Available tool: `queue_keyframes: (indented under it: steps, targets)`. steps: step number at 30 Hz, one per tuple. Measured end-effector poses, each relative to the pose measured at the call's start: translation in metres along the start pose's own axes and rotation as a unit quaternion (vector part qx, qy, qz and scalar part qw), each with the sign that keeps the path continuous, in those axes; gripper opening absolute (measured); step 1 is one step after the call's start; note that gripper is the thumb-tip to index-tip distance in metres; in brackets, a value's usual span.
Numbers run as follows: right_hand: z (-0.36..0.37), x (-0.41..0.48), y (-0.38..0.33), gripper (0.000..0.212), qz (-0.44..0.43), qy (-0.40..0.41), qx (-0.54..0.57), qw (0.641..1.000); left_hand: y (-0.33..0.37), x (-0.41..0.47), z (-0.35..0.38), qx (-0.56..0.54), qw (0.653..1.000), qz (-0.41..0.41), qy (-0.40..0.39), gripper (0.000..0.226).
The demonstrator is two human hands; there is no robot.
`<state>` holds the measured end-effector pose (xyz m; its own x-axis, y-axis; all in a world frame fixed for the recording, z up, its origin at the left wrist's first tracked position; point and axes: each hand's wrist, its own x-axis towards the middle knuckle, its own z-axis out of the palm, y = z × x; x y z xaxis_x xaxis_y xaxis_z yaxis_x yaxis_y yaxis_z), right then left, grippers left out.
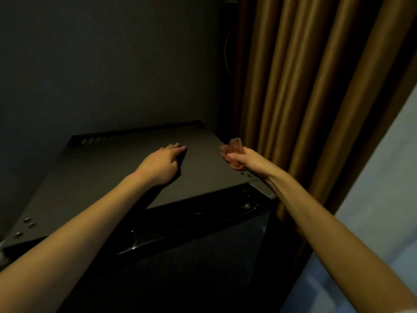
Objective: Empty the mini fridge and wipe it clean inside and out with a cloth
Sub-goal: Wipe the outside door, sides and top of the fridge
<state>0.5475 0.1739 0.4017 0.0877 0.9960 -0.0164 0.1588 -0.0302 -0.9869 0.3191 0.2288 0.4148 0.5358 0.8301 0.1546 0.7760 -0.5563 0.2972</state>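
The black mini fridge (108,184) stands in a dim corner, seen from above, its flat dark top facing me and its glossy door shut below. My left hand (162,163) lies flat on the middle of the top, fingers straight and pointing toward the back wall. My right hand (242,158) grips a bunched brownish cloth (234,147) at the right edge of the top, close to the curtain. The fridge's inside is hidden.
Heavy golden-brown curtains (304,86) hang right beside the fridge. A dark wall (101,64) closes off the back and left. A metal hinge plate (262,188) sticks out at the front right corner. Vent slots (97,141) run along the top's rear edge.
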Motion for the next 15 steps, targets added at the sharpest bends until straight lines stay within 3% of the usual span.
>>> queue_keyframes:
  steps: [5,8,9,11,13,15]
  targets:
    - [0.0,-0.088,-0.001,0.03,-0.003,0.051,0.022,0.998,0.004,-0.008,-0.004,0.021,0.999,-0.001,-0.037,0.051]
    - [0.012,-0.116,0.011,0.032,-0.026,0.169,-0.076,0.982,0.004,-0.025,-0.005,0.027,0.997,0.001,-0.075,0.049]
    - [0.018,-0.122,0.02,0.038,-0.039,0.23,-0.176,0.956,0.003,-0.035,-0.007,0.032,0.996,0.006,-0.085,0.049]
    - [0.035,-0.132,0.035,0.048,-0.076,0.337,-0.378,0.859,-0.005,-0.062,-0.012,0.05,0.993,0.029,-0.1,0.051]
    - [0.062,-0.139,0.043,0.046,-0.128,0.417,-0.412,0.8,-0.018,-0.096,-0.019,0.058,0.991,0.057,-0.104,0.052]
    - [0.099,-0.142,0.051,0.041,-0.215,0.455,-0.388,0.772,-0.033,-0.133,-0.024,0.058,0.993,0.074,-0.069,0.051]
